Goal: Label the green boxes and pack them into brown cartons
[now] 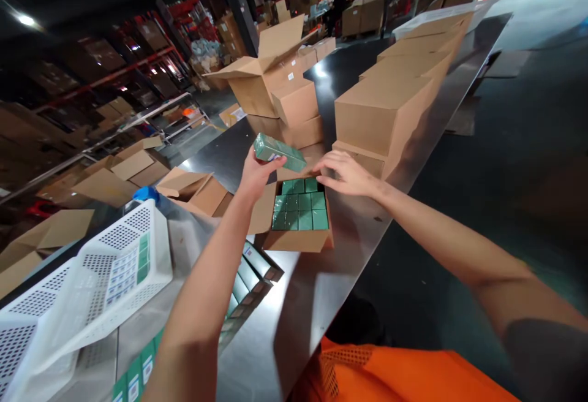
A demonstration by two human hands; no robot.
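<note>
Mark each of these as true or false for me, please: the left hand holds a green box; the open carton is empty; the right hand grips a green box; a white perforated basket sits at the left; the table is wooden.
1. The left hand holds a green box. True.
2. The open carton is empty. False: rows of green packs stand inside it.
3. The right hand grips a green box. False: it is open, fingers spread at the carton's far edge, holding nothing.
4. A white perforated basket sits at the left. True.
5. The table is wooden. False: its top is shiny, reflective metal.
</note>
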